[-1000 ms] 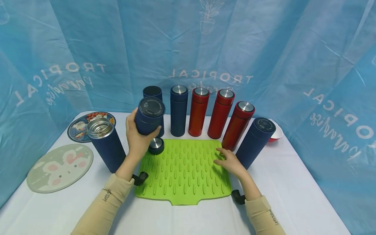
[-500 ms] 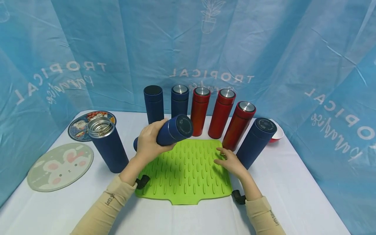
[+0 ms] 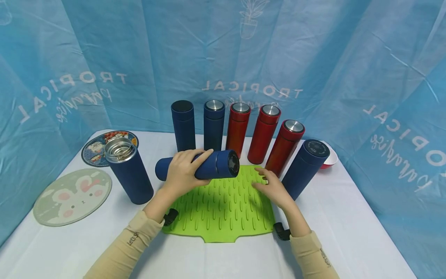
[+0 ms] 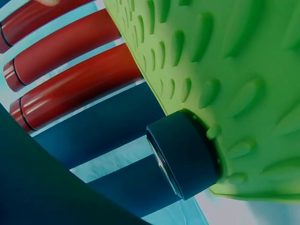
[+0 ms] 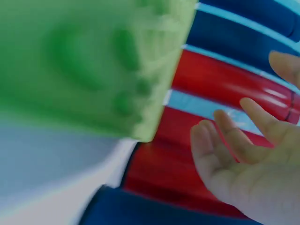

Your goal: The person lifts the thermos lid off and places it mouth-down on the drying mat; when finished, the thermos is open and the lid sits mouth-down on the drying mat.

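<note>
Left hand [image 3: 184, 171] grasping dark-blue cylindrical flask [image 3: 220, 164], held sideways above lime-green ribbed mat [image 3: 221, 211]. Right hand [image 3: 275, 190] released, fingers loosely spread by mat's right edge, near glossy red cylindrical flask [image 3: 285, 149]. Short dark-blue round cap [image 4: 187, 154] sits near mat corner.

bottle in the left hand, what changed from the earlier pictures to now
The left hand tipped the blue bottle: its dark end swung down and toward the right hand, so it is now almost level above the green mat. The grip remains. Right hand, mat and standing bottles stayed about the same.
</note>
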{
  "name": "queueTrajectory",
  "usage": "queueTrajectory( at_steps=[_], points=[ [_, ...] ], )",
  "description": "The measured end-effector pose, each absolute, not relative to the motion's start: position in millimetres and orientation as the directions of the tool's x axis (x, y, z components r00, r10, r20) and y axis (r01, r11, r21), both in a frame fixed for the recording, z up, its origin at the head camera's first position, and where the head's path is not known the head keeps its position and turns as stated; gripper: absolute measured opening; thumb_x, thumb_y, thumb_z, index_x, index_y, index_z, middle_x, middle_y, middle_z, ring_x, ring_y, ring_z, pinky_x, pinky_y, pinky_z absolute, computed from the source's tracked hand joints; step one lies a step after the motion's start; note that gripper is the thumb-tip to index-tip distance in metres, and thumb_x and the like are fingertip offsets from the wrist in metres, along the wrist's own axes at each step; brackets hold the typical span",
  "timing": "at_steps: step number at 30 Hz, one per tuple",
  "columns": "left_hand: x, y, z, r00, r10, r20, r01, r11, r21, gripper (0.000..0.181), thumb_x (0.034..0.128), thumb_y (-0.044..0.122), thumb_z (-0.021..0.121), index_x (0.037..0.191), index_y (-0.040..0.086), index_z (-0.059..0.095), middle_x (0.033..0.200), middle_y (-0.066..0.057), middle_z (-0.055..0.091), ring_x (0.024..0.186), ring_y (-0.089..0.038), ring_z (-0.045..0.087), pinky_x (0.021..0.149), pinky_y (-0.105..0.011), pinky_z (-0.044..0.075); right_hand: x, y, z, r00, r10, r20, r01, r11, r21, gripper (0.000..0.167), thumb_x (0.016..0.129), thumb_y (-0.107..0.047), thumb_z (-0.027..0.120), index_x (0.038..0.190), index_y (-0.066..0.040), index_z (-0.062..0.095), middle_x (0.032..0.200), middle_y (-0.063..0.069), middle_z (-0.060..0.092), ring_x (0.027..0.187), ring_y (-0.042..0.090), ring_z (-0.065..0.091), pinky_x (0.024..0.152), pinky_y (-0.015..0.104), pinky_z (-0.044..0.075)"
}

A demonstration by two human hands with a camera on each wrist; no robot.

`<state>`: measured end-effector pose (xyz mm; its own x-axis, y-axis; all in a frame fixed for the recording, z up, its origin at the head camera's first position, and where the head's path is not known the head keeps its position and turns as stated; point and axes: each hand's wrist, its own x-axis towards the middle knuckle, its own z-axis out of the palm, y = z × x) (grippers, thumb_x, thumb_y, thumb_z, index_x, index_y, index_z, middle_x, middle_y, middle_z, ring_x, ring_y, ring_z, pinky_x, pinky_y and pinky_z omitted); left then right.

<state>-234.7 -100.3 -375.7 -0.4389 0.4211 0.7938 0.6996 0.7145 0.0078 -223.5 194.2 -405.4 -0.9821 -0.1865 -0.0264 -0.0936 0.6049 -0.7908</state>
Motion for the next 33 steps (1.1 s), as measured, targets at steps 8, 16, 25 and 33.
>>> queueTrajectory(
  at_steps=[8, 16, 25, 33],
  points=[
    [-233, -98, -377, -0.448, 0.493, 0.746, 0.681, 0.728, -0.072, 0.083, 0.0532, 0.038, 0.085, 0.128, 0.022, 0.053, 0.106, -0.011, 0.061, 0.094, -0.031, 0.059, 0.084, -0.045, 0.045, -214, 166, -367, -0.983, -0.140, 0.121, -0.174, 0.476, -0.862, 0.041, 0.093, -0.021, 0.055, 0.132, -0.009, 0.048, 0.129, 0.012, 0.050, 0.117, 0.030, 0.046, 0.095, 0.046, 0.039],
    [-232, -97, -379, -0.499, 0.544, 0.675, 0.632, 0.761, -0.146, 0.087, 0.0529, 0.046, 0.085, 0.131, 0.025, 0.052, 0.105, -0.010, 0.062, 0.092, -0.030, 0.060, 0.080, -0.043, 0.045, -220, 147, -370, -0.988, -0.125, 0.096, -0.142, 0.445, -0.884, 0.054, 0.093, -0.057, 0.036, 0.131, -0.020, 0.049, 0.110, 0.008, 0.062, 0.101, 0.026, 0.058, 0.088, 0.046, 0.043],
    [-229, -96, -377, -0.549, 0.590, 0.592, 0.602, 0.771, -0.210, 0.091, 0.0527, 0.052, 0.084, 0.133, 0.027, 0.050, 0.104, -0.009, 0.062, 0.091, -0.028, 0.060, 0.079, -0.043, 0.046, -219, 131, -367, -0.987, -0.158, -0.020, -0.064, 0.511, -0.857, 0.057, 0.091, -0.058, 0.042, 0.129, -0.016, 0.048, 0.084, 0.009, 0.061, 0.070, 0.022, 0.060, 0.065, 0.035, 0.045],
    [-225, -97, -378, -0.581, 0.589, 0.562, 0.602, 0.775, -0.191, 0.090, 0.0540, 0.052, 0.084, 0.133, 0.027, 0.050, 0.106, -0.008, 0.062, 0.091, -0.028, 0.060, 0.079, -0.043, 0.045, -218, 135, -372, -0.966, -0.255, -0.028, -0.097, 0.464, -0.881, 0.050, 0.092, -0.040, 0.052, 0.134, -0.016, 0.041, 0.091, 0.010, 0.060, 0.074, 0.021, 0.058, 0.072, 0.034, 0.042]
  ],
)
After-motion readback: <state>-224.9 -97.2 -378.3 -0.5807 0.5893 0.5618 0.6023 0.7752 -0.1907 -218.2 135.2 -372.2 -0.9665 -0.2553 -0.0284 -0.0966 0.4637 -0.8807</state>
